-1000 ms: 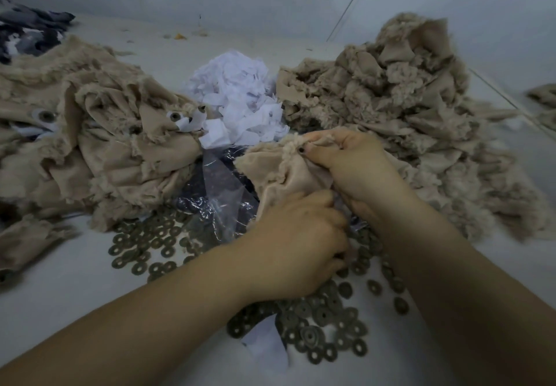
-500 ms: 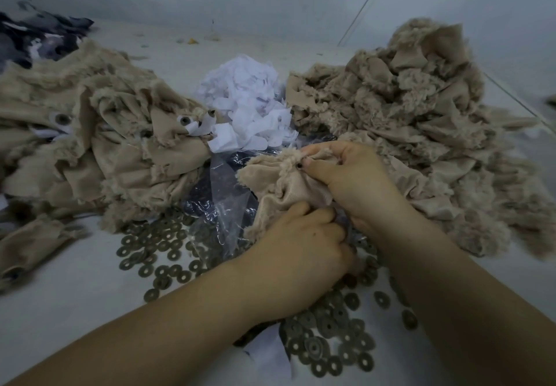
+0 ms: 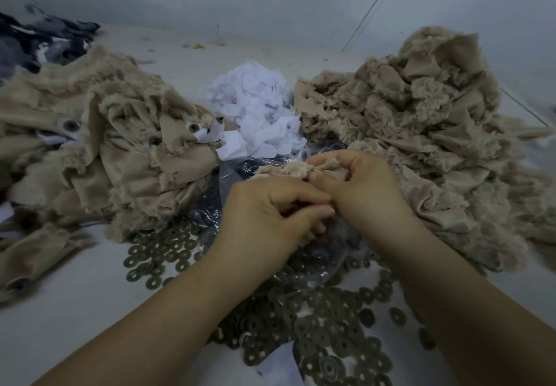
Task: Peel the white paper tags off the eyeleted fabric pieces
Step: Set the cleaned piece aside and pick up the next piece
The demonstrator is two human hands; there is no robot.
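A small tan fabric piece [image 3: 285,169] with a frayed edge is bunched between both hands at the centre. My left hand [image 3: 267,217] curls its fingers round the piece's lower part. My right hand [image 3: 358,187] pinches the upper edge with thumb and fingers. No white tag shows on the held piece; the hands hide most of it. To the left lies a heap of tan fabric pieces [image 3: 99,151] with metal eyelets and white paper tags [image 3: 210,134] still on them. A heap of crumpled white paper [image 3: 255,115] sits behind the hands.
A second, taller heap of tan fabric [image 3: 421,133] fills the right side. Several dark metal washers [image 3: 316,325] lie scattered on the pale surface [image 3: 75,310] under my forearms, near a clear plastic bag [image 3: 228,175]. Dark patterned cloth [image 3: 39,39] lies far left.
The fabric piece has been gathered into a smaller bunch between my hands. My right hand has dropped lower and closer to the left one.
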